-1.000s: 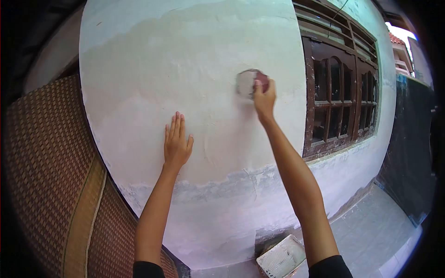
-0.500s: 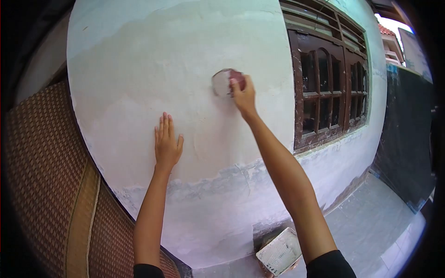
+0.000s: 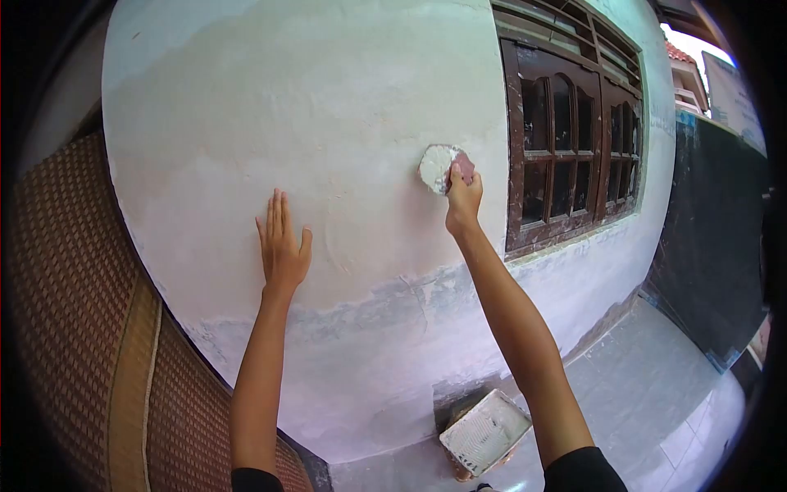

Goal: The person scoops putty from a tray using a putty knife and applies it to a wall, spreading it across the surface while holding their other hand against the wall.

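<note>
My left hand [image 3: 284, 248] lies flat on the white wall [image 3: 328, 123], fingers stretched upward. Up and to its right, my right hand [image 3: 465, 201] grips a putty scraper [image 3: 461, 166], a roundish flat piece with a dull red part under my fingers. Thick white putty [image 3: 437, 170] coats its left side, which faces me. The scraper is close to the wall, left of the window; whether it touches cannot be made out. Damp-looking beige patches and rough, flaking edges mark the wall's surface.
A brown wooden window [image 3: 574, 139] with glass panes stands at the right. Below, a putty-smeared tray [image 3: 488, 433] rests on a support above the grey tiled floor [image 3: 631, 394]. Woven brown matting [image 3: 65, 312] borders the left, and a dark panel [image 3: 711, 238] stands far right.
My right hand has moved right and slightly down with the scraper, whose putty-covered side now shows clearly. My left hand stays flat on the wall. The view has shifted a little.
</note>
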`<state>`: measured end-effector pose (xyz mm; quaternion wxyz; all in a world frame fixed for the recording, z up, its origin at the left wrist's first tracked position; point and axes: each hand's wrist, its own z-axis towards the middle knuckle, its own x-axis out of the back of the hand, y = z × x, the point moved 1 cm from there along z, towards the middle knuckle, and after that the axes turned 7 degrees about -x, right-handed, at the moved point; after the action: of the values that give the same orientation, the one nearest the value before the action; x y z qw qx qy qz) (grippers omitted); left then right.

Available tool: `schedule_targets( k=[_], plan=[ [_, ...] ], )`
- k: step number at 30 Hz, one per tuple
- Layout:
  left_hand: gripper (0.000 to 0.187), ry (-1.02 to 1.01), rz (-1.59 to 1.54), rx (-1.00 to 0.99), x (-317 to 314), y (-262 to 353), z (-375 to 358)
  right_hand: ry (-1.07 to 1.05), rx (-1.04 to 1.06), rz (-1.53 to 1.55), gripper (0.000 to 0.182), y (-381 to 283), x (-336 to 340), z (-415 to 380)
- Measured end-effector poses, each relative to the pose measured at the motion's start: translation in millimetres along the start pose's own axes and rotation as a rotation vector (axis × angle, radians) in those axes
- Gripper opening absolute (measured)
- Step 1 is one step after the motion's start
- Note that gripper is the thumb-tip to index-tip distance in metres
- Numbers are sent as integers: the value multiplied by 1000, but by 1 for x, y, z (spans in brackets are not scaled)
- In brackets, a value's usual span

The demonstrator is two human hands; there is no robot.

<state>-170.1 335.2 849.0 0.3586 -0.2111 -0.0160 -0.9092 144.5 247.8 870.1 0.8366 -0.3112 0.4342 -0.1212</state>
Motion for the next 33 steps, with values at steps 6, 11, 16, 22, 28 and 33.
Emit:
schedule_targets(
  k=[6, 11, 16, 22, 28, 33],
  plan=[
    [68, -58, -199, 4, -21, 47, -30, -75, -157, 73, 28, 36, 69, -13],
    [66, -91, -236, 50, -33, 91, -58, -168, -360, 175, 27, 38, 124, -35],
    [60, -108, -311, 108, -56, 137, -102, -192, -515, 95, 33, 39, 194, -67],
    [53, -166, -438, 285, -94, 204, -200, -138, -744, -94, 33, 95, 322, -116],
    [52, -365, -486, 505, -123, 253, -320, -73, -916, -159, 33, 156, 448, -183],
    [52, -522, -511, 654, -149, 282, -411, -27, -1013, -287, 29, 192, 533, -225]
  ],
)
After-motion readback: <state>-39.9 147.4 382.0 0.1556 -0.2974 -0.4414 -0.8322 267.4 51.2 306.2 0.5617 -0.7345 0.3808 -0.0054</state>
